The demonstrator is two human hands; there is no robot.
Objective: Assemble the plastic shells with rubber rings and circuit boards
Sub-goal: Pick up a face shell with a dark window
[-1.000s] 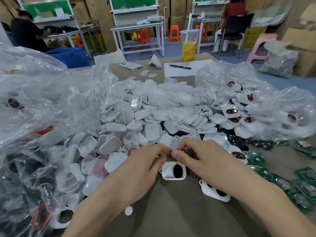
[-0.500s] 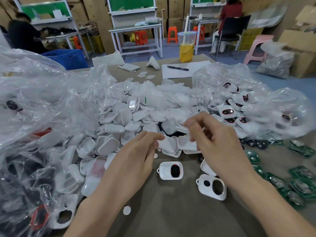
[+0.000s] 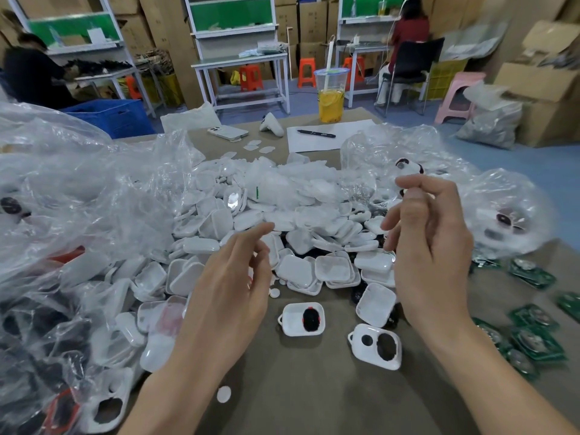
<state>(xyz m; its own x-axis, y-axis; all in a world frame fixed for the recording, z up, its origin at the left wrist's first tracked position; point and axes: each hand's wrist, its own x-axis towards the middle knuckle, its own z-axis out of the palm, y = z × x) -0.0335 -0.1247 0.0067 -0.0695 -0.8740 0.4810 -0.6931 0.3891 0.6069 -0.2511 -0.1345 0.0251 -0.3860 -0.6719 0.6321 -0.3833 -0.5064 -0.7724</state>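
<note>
A white shell [image 3: 303,318] with a black oval ring in it lies open-side up on the brown table, between my wrists. To its right lies another white shell [image 3: 375,346] with two holes. My left hand [image 3: 232,293] hovers just left of the first shell, fingers apart and empty. My right hand [image 3: 430,246] is raised above the heap of white shells [image 3: 282,221], thumb and forefinger nearly touching; whether they pinch anything is unclear. Green circuit boards [image 3: 533,340] lie at the right.
Crumpled clear bags stand on the left [image 3: 78,199] and on the right [image 3: 502,221], the right one holding shells with dark rings. Behind the heap are a phone [image 3: 227,132], a pen [image 3: 317,133] on paper and a drink cup [image 3: 331,95]. People sit at benches behind.
Both hands were pinched together low over the ringed shell. They have parted: the right hand has risen up and right, and the left has opened and lifted slightly.
</note>
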